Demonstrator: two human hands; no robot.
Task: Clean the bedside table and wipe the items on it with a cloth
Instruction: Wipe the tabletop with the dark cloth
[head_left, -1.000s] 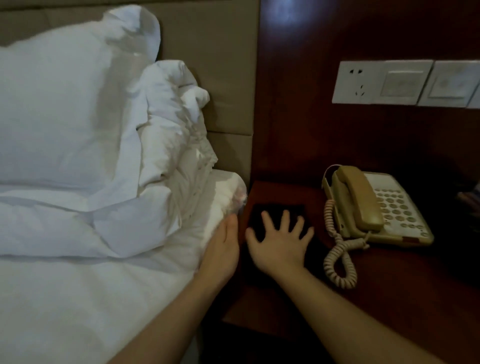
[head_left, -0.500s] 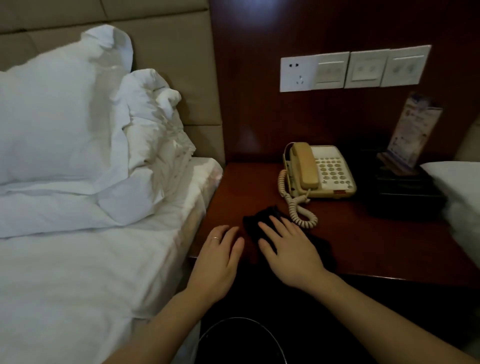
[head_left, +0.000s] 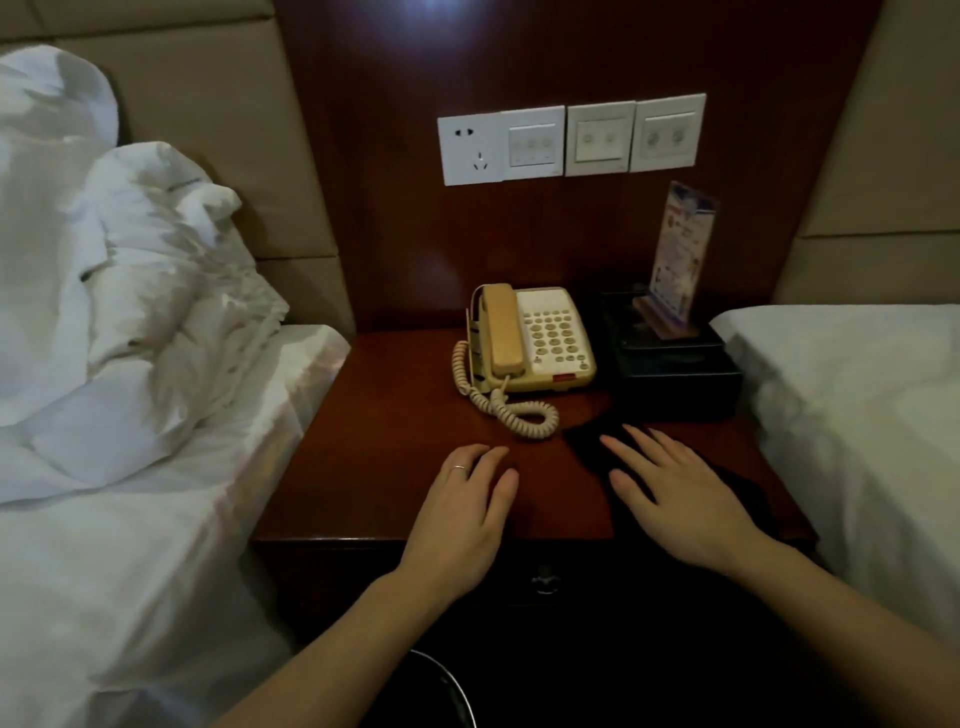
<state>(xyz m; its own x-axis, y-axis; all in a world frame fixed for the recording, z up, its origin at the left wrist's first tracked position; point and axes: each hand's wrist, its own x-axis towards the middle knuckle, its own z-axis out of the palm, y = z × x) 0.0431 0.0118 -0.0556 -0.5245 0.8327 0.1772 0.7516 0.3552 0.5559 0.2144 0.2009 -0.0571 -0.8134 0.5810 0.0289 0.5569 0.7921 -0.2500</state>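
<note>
Dim light fell on a dark wood worktop set between two white beds. At its far side stood a beige telephone, its coiled cord trailing toward the near edge, and to the right a black box carried an upright card stand. On the near right part of the worktop lay a dark cloth. The right hand rested flat on the cloth, fingers straight and spread, gripping nothing. The left hand lay palm down on bare wood just left of it, fingers relaxed and lightly bent, a ring on one.
</note>
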